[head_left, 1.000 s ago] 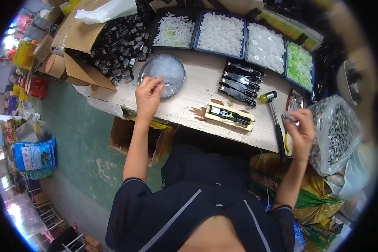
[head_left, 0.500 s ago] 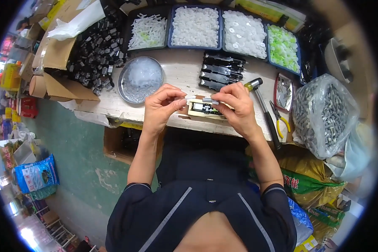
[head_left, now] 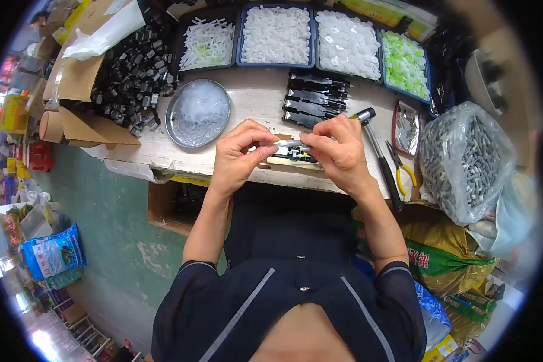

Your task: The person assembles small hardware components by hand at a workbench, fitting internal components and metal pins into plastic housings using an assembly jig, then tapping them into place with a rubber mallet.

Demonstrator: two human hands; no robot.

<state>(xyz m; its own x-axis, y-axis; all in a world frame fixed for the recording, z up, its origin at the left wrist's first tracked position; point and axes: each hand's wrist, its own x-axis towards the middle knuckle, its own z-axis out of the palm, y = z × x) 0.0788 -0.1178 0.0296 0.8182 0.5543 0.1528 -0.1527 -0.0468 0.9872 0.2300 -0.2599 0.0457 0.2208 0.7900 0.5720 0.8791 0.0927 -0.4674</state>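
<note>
Bench (head_left: 163,154) crowded with trays: your left hand (head_left: 238,154) and right hand (head_left: 341,151) pinch one small part (head_left: 291,145); finished black pieces (head_left: 314,99) wait beyond.

1. Four trays (head_left: 276,63) of small plastic parts stood along the bench's far edge.
2. One round metal dish (head_left: 198,113) lay there.
3. One hammer (head_left: 377,148) and one pair of yellow-handled pliers (head_left: 403,169) lay near it.
4. One clear bag (head_left: 464,160) of metal pieces stood there.
</note>
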